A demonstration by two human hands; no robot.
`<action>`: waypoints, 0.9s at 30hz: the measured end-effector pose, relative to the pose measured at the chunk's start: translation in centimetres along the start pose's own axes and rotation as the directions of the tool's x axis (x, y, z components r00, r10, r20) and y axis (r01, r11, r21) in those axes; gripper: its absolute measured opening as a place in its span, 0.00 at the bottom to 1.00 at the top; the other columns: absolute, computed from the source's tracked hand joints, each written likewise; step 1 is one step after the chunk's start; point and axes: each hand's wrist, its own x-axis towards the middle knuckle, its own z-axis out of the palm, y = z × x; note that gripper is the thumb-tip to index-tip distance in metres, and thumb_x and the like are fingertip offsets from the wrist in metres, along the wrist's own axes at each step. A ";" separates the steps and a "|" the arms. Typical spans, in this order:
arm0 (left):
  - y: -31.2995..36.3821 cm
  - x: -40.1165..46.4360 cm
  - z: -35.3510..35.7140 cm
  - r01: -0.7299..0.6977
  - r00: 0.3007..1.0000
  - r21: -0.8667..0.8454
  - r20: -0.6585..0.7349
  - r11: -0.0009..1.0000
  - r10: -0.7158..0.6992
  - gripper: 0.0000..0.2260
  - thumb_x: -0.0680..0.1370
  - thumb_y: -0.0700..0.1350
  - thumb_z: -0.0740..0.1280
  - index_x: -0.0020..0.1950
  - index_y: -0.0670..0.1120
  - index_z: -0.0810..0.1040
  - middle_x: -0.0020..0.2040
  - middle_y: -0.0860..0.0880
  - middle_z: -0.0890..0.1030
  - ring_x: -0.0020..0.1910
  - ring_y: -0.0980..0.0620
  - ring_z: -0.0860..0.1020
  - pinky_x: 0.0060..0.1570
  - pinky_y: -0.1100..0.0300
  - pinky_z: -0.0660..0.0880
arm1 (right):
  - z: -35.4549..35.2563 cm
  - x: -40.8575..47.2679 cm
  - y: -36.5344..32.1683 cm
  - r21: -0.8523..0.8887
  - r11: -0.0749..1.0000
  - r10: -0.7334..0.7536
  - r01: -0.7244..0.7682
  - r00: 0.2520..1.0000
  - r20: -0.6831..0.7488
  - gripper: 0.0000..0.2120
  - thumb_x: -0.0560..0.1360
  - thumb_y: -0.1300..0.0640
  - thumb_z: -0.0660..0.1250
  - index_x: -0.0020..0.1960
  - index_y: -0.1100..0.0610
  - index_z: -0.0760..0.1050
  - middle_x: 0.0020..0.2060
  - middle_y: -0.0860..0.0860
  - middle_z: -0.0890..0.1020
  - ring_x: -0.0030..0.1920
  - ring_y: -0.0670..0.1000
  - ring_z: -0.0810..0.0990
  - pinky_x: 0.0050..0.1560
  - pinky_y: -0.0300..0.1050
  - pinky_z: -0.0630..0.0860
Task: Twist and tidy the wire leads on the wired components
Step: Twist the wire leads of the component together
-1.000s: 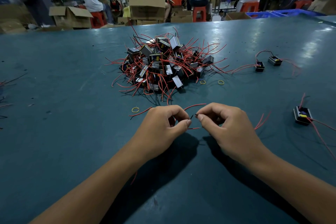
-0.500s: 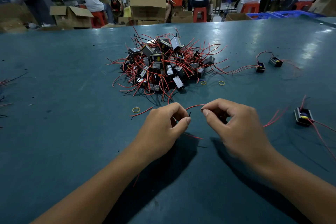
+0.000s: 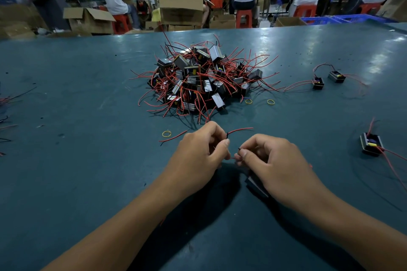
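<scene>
Both hands work low over the table: the left hand pinches a red lead that runs away to the right, while the right hand pinches a short dark wire end, its component half hidden beneath it. The main risk appears to be the thin leads slipping from either pinch, undoing the twist or snagging the nearby pile of wired components. The component's long axis cannot be told.

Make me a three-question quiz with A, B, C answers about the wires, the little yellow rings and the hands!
1. Where is the big pile of wired parts?
A. mid-table, beyond the hands
B. in a box
C. on the floor
2. How many yellow rings lie on the table?
A. one
B. three
C. six
3. What is the left hand doing?
A. lying flat
B. pinching a red wire
C. holding a ring

Answers: 1 A, it sits ahead of both hands; 2 B, one left, two by the pile; 3 B, fingers curl round the wire.
</scene>
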 end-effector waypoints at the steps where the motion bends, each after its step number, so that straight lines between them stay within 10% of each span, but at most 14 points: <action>1: 0.0 0.0 0.0 -0.010 1.000 0.007 0.000 1.000 0.010 0.06 0.80 0.44 0.66 0.44 0.51 0.74 0.36 0.53 0.83 0.31 0.57 0.80 0.38 0.51 0.79 | 0.0 0.2 0.1 0.020 1.000 0.006 -0.006 1.000 -0.018 0.06 0.77 0.56 0.68 0.41 0.49 0.78 0.35 0.46 0.85 0.40 0.49 0.85 0.45 0.52 0.80; 8: -0.1 0.2 0.0 -0.142 0.988 0.138 0.081 0.980 0.132 0.04 0.78 0.45 0.70 0.44 0.50 0.77 0.35 0.61 0.78 0.32 0.58 0.74 0.33 0.70 0.65 | 0.5 0.9 0.7 0.200 0.979 0.057 -0.048 0.998 -0.041 0.07 0.78 0.58 0.67 0.42 0.51 0.78 0.35 0.47 0.86 0.39 0.47 0.85 0.44 0.49 0.79; 27: -0.6 0.7 0.0 -0.058 0.998 0.045 0.040 0.997 0.056 0.05 0.79 0.47 0.70 0.43 0.50 0.79 0.36 0.51 0.82 0.34 0.51 0.78 0.36 0.53 0.75 | 0.9 1.4 0.5 0.376 0.926 0.061 -0.030 0.996 -0.071 0.07 0.77 0.62 0.69 0.41 0.53 0.81 0.31 0.53 0.83 0.32 0.48 0.81 0.37 0.43 0.79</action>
